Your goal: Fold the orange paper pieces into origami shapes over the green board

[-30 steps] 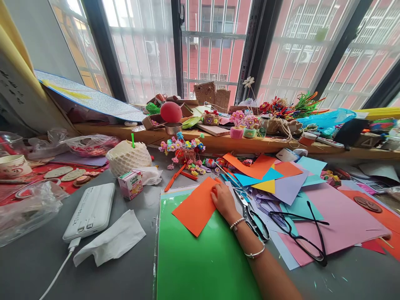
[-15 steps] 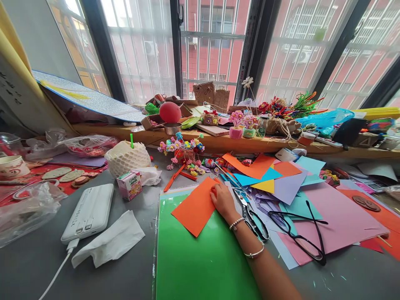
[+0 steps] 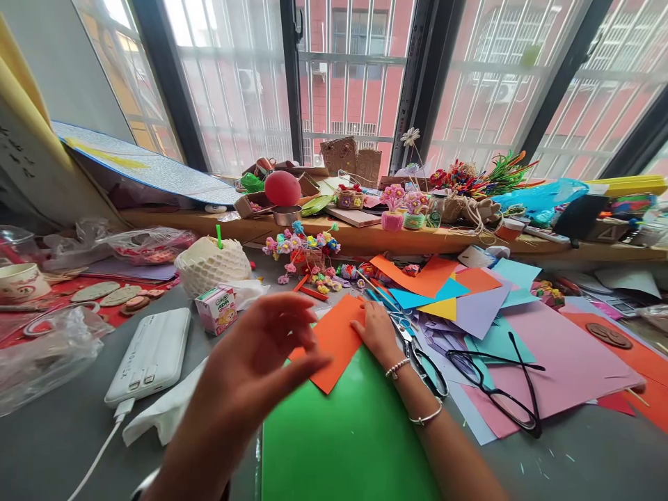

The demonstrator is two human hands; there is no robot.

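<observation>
On the green folder (image 3: 344, 445) lies a sheet of orange paper (image 3: 334, 348). My right hand (image 3: 376, 328) rests at the paper's upper right edge, fingers apart and laid on it, wearing two bracelets on the wrist. My left hand (image 3: 255, 369) is raised in the air, fingers curved and spread with nothing between them; it hides the paper's left side. Black-handled scissors (image 3: 425, 365) lie just right of my right hand, beside purple paper scraps (image 3: 443, 341).
Black-framed glasses (image 3: 504, 393) lie on a pink sheet (image 3: 563, 355) to the right. Leftward are a white power bank (image 3: 149, 355) with a cable, a tissue (image 3: 167, 403) and a small pink box (image 3: 216, 309). Crocheted flowers (image 3: 303, 250) stand behind.
My left hand has come into view from the lower left and hangs over the paper's left side. My right hand's fingers have spread slightly; the paper stays almost in place.
</observation>
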